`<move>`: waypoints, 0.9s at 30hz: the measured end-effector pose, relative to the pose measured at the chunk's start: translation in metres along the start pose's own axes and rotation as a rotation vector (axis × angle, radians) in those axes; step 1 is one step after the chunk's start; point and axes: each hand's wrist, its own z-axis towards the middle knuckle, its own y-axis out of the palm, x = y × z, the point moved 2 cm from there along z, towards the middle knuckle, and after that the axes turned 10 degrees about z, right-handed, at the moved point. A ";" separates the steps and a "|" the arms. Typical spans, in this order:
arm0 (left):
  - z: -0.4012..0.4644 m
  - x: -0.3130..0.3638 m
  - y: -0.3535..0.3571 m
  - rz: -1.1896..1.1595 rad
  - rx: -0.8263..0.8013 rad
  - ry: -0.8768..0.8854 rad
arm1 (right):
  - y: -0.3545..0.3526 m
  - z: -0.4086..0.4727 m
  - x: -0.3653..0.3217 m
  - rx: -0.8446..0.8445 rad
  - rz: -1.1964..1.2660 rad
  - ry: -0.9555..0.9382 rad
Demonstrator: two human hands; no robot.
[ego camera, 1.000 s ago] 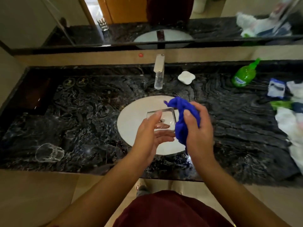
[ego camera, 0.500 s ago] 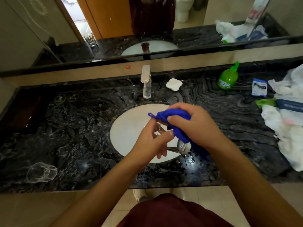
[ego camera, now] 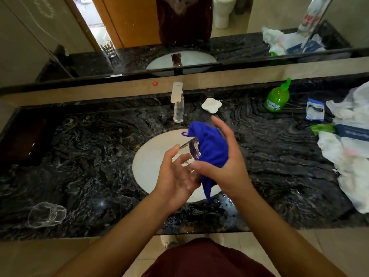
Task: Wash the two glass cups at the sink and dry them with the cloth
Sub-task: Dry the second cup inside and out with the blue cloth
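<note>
Above the sink (ego camera: 151, 156), the left hand (ego camera: 175, 174) holds a glass cup (ego camera: 189, 152) lying sideways, base toward the right hand (ego camera: 223, 162), which presses the blue cloth (ego camera: 209, 144) against it; the second cup (ego camera: 47, 214) lies far left on the worktop (ego camera: 79, 166).

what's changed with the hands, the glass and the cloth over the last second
The right hand has turned the blue cloth around the glass cup, from wiping its side to covering its base end. The left hand keeps its grip on the cup. The second glass cup stays lying on the countertop.
</note>
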 end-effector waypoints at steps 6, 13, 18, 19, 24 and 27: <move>0.003 0.009 0.004 0.190 0.035 -0.062 | -0.002 0.012 0.002 0.109 -0.011 -0.016; 0.009 0.030 0.000 0.805 0.418 0.224 | -0.012 0.017 0.005 0.224 0.034 -0.018; 0.014 0.034 0.013 0.269 0.304 0.066 | 0.001 0.012 -0.004 0.107 -0.211 -0.189; 0.018 0.036 0.016 0.233 0.317 0.083 | 0.005 0.012 -0.005 0.087 -0.222 -0.206; 0.024 0.036 0.024 0.125 0.285 0.167 | 0.015 0.015 -0.019 0.048 0.162 -0.167; 0.026 0.034 0.024 0.071 0.210 0.153 | 0.018 0.021 -0.032 -0.024 0.283 -0.152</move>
